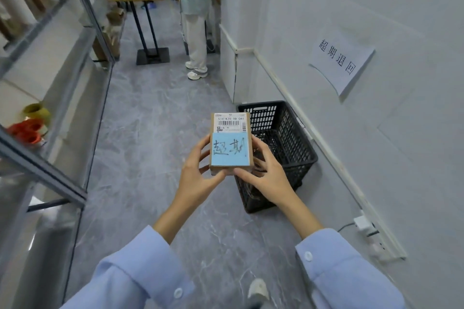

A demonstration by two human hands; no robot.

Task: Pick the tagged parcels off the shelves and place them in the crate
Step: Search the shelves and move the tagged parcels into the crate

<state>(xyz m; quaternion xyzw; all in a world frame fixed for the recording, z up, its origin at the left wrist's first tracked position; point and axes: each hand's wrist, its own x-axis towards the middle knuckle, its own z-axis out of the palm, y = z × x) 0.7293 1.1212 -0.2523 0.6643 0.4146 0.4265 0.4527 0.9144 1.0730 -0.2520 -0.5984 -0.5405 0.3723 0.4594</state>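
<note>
Our left hand (pixel 198 178) and right hand (pixel 266 175) grip the parcel (pixel 231 143) by its sides, blue tag (pixel 231 152) facing us. Black crate (pixel 295 138) on floor just beyond, against right wall. Shelves (pixel 42 170) along our left.

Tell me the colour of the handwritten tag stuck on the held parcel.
Light blue, with dark handwriting, on the brown parcel; the tag shows clearly in the head view.

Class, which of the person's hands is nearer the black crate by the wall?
Right. The right hand overlaps the crate in view; the left hand holds the parcel from the side away from it.
</note>
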